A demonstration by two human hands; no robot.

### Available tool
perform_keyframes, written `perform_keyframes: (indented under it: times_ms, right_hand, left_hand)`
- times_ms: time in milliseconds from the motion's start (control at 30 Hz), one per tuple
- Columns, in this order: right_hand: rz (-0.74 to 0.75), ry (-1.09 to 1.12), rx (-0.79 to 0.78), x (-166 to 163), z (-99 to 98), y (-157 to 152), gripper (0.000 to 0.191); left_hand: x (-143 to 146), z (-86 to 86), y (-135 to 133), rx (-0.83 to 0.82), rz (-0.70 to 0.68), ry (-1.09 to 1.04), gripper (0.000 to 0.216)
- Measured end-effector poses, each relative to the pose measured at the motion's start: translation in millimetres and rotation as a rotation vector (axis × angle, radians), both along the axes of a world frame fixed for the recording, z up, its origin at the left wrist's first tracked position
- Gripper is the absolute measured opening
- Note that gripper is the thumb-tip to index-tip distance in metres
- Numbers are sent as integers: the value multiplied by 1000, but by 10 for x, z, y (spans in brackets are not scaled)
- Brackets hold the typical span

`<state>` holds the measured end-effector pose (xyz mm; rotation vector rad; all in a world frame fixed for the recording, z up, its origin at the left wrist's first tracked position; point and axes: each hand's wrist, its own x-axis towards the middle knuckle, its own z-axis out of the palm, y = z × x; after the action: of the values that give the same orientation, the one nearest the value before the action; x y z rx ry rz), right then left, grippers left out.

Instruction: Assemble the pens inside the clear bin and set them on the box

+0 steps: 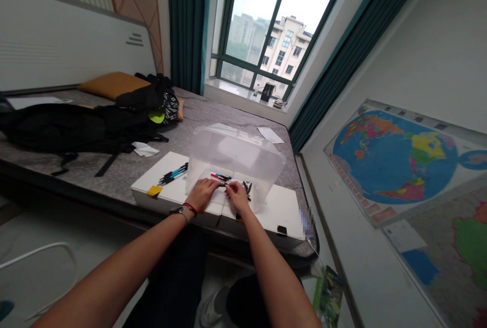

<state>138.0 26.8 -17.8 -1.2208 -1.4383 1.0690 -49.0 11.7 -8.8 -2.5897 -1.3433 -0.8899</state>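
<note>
A clear plastic bin (236, 153) lies tipped with its opening towards me, on white boxes (283, 204). My left hand (203, 193) and my right hand (236, 197) meet at its mouth, fingers closed. Between the fingertips is a small dark pen (222, 184), partly covered by the fingers. Just beyond them, pink and teal pens (220, 176) lie inside the bin. Several dark pen parts (247, 189) are scattered beside my right hand. To the left of the bin, a row of blue and black pens (173, 174) rests on the white surface.
The boxes stand on a grey mattress (228, 115). A black backpack (72, 128) and a crumpled tissue (144, 149) lie left, a white paper (270, 135) behind right. Yellow tape (154, 191) marks the front edge. A wall with a map (395, 150) bounds the right side.
</note>
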Motion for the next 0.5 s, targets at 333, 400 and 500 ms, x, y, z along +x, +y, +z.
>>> perform_keyframes:
  times_ms: [333,400,500]
  right_hand:
    - [22,-152,109,10,-14,3,13]
    - [18,-179,122,14,-4,-2,13]
    - [16,-223,130,20,12,-7,17]
  left_hand:
    - [1,-17,14,24,-34,-24,30]
    - [2,-23,16,26,-34,-23,30]
    - [2,-43,26,26,-32,-12,29]
